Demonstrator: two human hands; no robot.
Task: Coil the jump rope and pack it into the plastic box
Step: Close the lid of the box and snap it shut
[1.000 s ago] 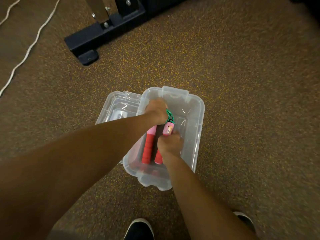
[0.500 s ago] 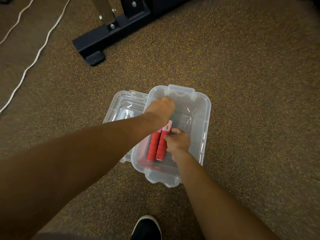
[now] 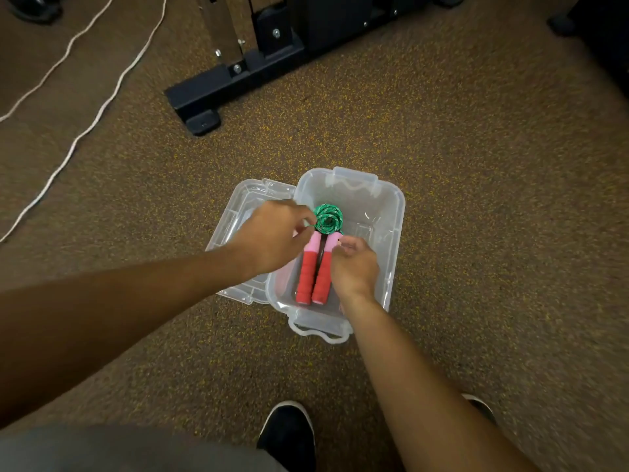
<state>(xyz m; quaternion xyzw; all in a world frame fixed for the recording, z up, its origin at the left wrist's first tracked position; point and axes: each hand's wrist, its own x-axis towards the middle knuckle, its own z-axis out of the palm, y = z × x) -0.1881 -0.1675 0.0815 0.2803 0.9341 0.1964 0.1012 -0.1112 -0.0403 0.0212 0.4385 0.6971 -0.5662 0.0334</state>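
Jump rope (image 3: 318, 257): in plastic box (image 3: 391, 212), green coil at far end, handles side by side.
Left hand (image 3: 272, 240): fingers loosely curled beside coil; grip unclear.
Right hand (image 3: 355, 264): curled beside right handle; hold unclear.

This looks like a gym or home workout room. The floor (image 3: 442, 137) is dark rubber matting flecked with yellow, the kind laid under exercise gear. At the top stands the black steel base (image 3: 218, 93) of a heavy machine or rack, bolted together from square tube, with a rubber-capped foot (image 3: 203, 121) resting on the matting. A second dark base (image 3: 592, 25) shows at the top right corner. Two white cords (image 3: 98, 110) trail loose across the floor on the left. A jump rope (image 3: 320, 253) with red foam handles lies in a clear box (image 3: 391, 233) set straight on the floor, near a black shoe (image 3: 287, 434).
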